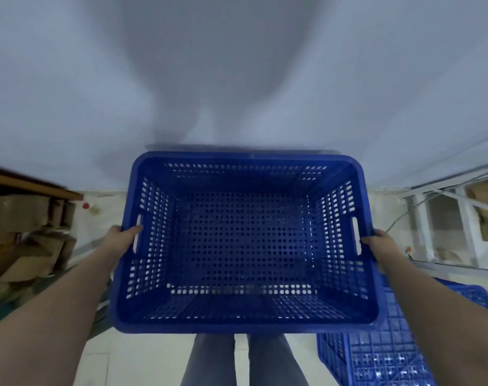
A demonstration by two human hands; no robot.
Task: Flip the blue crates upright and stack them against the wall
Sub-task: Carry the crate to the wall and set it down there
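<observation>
A blue perforated crate (244, 320) is upright, open side up, right in front of me with its far rim close to the pale wall (237, 65). My left hand (121, 240) grips its left rim by the handle slot. My right hand (379, 242) grips the right rim by the other handle slot. Through its holed bottom something blue shows below, but I cannot tell what it rests on. A second blue crate (390, 355) lies upside down on the floor at the lower right, its ribbed bottom facing up.
Cardboard boxes (23, 240) are piled under a wooden shelf (34, 185) on the left. A white metal frame (446, 218) with a cable stands on the right. My legs (243, 360) are on the pale tiled floor below the crate.
</observation>
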